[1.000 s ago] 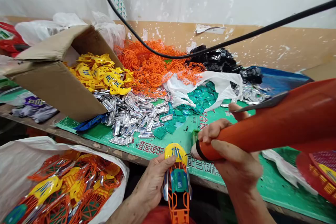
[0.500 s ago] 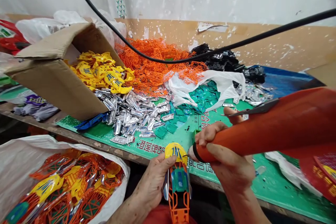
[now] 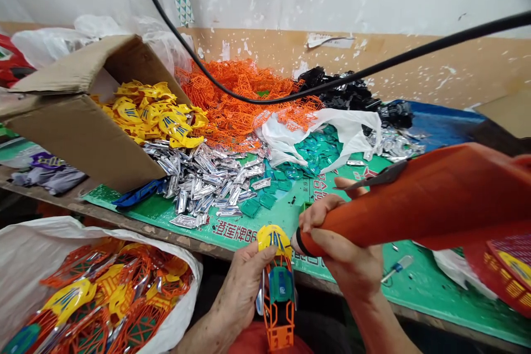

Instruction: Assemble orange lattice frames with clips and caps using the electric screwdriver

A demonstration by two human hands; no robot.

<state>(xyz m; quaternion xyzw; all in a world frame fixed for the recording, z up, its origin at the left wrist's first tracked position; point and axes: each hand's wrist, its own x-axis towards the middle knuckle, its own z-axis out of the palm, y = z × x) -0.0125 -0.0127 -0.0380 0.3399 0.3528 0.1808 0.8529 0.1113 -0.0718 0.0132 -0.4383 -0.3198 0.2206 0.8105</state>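
Observation:
My left hand (image 3: 243, 279) is closed on a toy car body (image 3: 281, 287) with a yellow nose, a green window piece, silver side strips and an orange lattice frame. It holds the body upright at the table's front edge, thumb on the yellow part. My right hand (image 3: 346, 249) wraps round a red-orange power screwdriver (image 3: 398, 199), which slants in from the right. The driver's thin tip meets the right edge of the yellow nose; whether a screw sits there is too small to tell.
A cardboard box (image 3: 78, 138) spills yellow parts (image 3: 166, 116) at left. Behind lie orange frames (image 3: 240, 94), silver strips (image 3: 211, 182), green pieces (image 3: 319, 146) in a white bag and black parts (image 3: 344, 86). Car bodies fill a bag (image 3: 191, 265) at lower left. A black cable (image 3: 249, 100) hangs across.
The whole view has shifted slightly. The screwdriver's rear sits a little lower, and its tip stays at the yellow nose. More of the small clear-handled tool on the table shows. Both grips are unchanged.

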